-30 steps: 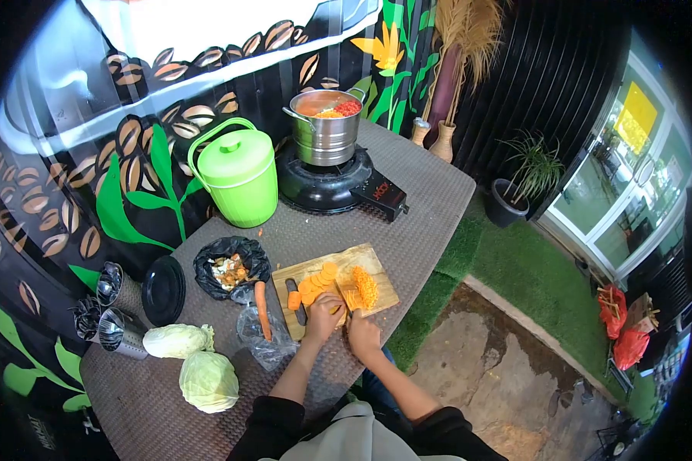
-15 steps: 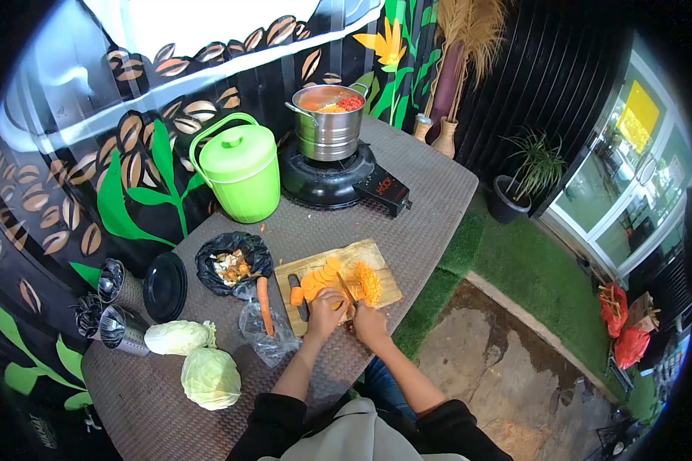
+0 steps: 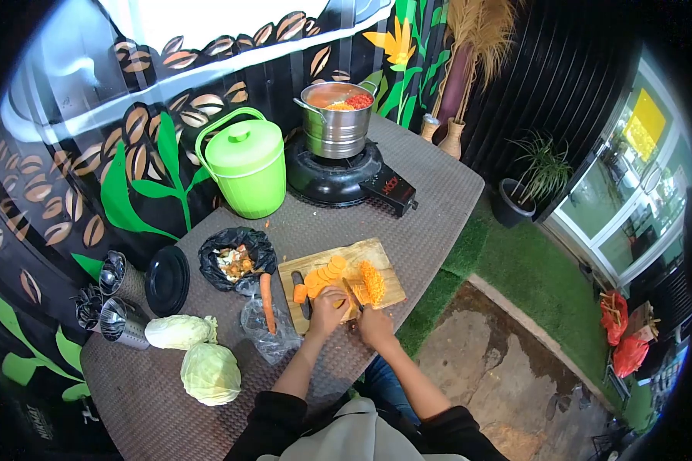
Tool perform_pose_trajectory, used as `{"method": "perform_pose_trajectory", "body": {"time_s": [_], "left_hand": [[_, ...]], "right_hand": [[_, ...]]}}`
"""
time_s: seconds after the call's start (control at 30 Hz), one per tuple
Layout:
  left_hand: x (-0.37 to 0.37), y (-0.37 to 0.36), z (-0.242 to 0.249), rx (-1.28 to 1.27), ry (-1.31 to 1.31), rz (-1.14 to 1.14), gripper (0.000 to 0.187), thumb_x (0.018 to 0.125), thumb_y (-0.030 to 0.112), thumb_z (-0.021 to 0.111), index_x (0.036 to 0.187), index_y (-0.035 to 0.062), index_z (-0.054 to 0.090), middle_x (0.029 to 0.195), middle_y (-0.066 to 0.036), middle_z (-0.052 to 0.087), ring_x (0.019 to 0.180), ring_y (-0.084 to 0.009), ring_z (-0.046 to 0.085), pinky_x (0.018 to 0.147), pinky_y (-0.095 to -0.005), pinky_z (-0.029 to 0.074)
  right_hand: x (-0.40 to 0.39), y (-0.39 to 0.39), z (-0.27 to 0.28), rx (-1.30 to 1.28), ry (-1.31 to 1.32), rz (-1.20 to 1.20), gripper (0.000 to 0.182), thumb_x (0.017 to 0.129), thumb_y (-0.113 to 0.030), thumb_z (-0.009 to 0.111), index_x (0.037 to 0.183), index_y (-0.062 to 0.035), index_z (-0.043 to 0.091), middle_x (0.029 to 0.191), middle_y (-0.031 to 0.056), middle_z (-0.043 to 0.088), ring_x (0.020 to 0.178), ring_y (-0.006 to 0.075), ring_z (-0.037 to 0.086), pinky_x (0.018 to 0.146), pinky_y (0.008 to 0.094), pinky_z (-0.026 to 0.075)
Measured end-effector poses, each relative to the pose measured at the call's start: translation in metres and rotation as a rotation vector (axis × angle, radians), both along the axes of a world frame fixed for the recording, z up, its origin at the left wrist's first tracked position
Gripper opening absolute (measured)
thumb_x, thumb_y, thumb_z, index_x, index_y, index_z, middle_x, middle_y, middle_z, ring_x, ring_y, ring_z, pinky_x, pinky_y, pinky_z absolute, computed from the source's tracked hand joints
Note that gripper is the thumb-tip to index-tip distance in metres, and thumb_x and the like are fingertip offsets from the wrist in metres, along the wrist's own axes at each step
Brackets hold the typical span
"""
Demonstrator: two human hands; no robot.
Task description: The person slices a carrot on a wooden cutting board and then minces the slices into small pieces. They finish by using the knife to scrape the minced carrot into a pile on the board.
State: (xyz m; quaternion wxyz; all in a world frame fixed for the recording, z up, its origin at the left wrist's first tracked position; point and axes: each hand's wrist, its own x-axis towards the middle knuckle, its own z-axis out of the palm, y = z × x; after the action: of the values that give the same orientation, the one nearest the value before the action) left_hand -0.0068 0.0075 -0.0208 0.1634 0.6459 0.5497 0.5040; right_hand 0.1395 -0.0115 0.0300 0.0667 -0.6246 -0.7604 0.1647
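Observation:
On the wooden cutting board [image 3: 361,250], my left hand [image 3: 327,310] is closed with its fingertips bent over carrot pieces beside the blade. My right hand [image 3: 376,328] grips a knife [image 3: 351,291], its blade pointing away from me between the left fingers and a heap of finely cut carrot [image 3: 372,285]. Round carrot slices [image 3: 323,276] lie overlapped just beyond my left hand. A carrot stub [image 3: 300,293] rests at the board's left side, against a dark, long object [image 3: 306,310] I cannot identify. Most of the knife handle is hidden in my fist.
Left of the board are a whole carrot [image 3: 267,303], a clear plastic bag [image 3: 278,343], a black bag of scraps [image 3: 237,261] and two cabbages [image 3: 211,374]. Behind stand a green lidded bucket [image 3: 247,169] and a steel pot [image 3: 337,131] on a black stove [image 3: 334,180].
The view has shifted slightly, moving the scene a little to the right. Both hands stay at the carrot, and the knife blade has moved slightly beside the left fingers.

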Motion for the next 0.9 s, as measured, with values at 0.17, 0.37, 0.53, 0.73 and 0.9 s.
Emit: {"method": "perform_pose_trajectory", "body": {"time_s": [0.17, 0.37, 0.53, 0.73, 0.9], "left_hand": [[0.001, -0.001, 0.004, -0.026, -0.006, -0.012, 0.011, 0.071, 0.003, 0.071, 0.080, -0.0032, 0.069, 0.086, -0.013, 0.068, 0.090, -0.0272, 0.063, 0.082, -0.0349, 0.051], [0.002, -0.002, 0.002, -0.015, -0.025, -0.005, 0.011, 0.071, 0.003, 0.071, 0.081, -0.0030, 0.069, 0.087, -0.013, 0.069, 0.090, -0.0275, 0.064, 0.083, -0.0352, 0.051], [0.002, -0.003, 0.008, -0.015, -0.008, 0.009, 0.011, 0.072, 0.003, 0.071, 0.081, -0.0031, 0.069, 0.088, -0.013, 0.069, 0.090, -0.0276, 0.064, 0.084, -0.0357, 0.050], [0.003, -0.003, 0.009, -0.006, -0.018, 0.019, 0.011, 0.071, 0.004, 0.072, 0.079, -0.0029, 0.069, 0.087, -0.014, 0.069, 0.090, -0.0277, 0.064, 0.084, -0.0358, 0.051], [0.002, -0.001, 0.006, -0.023, -0.011, 0.014, 0.010, 0.071, 0.004, 0.072, 0.078, -0.0026, 0.069, 0.086, -0.014, 0.069, 0.090, -0.0275, 0.064, 0.083, -0.0358, 0.051]], "right_hand": [[-0.017, -0.009, -0.018, 0.031, -0.006, -0.099, 0.029, 0.093, -0.030, 0.051, 0.091, -0.0010, 0.055, 0.078, 0.0219, 0.067, 0.072, 0.0354, 0.068, 0.063, 0.0446, 0.055], [-0.009, -0.003, -0.017, 0.094, -0.010, -0.056, 0.030, 0.093, -0.032, 0.050, 0.089, -0.0022, 0.054, 0.073, 0.0208, 0.067, 0.070, 0.0354, 0.068, 0.062, 0.0454, 0.055], [-0.011, -0.019, -0.016, 0.035, -0.010, -0.101, 0.033, 0.093, -0.034, 0.049, 0.089, -0.0016, 0.055, 0.075, 0.0223, 0.066, 0.073, 0.0366, 0.068, 0.065, 0.0469, 0.055], [-0.004, -0.004, -0.019, 0.065, 0.067, -0.023, 0.031, 0.093, -0.033, 0.051, 0.089, -0.0020, 0.052, 0.071, 0.0215, 0.066, 0.069, 0.0378, 0.068, 0.063, 0.0463, 0.055], [-0.013, -0.017, -0.025, 0.018, 0.017, -0.114, 0.035, 0.094, -0.034, 0.050, 0.089, -0.0001, 0.056, 0.075, 0.0230, 0.066, 0.072, 0.0395, 0.067, 0.065, 0.0466, 0.054]]}}
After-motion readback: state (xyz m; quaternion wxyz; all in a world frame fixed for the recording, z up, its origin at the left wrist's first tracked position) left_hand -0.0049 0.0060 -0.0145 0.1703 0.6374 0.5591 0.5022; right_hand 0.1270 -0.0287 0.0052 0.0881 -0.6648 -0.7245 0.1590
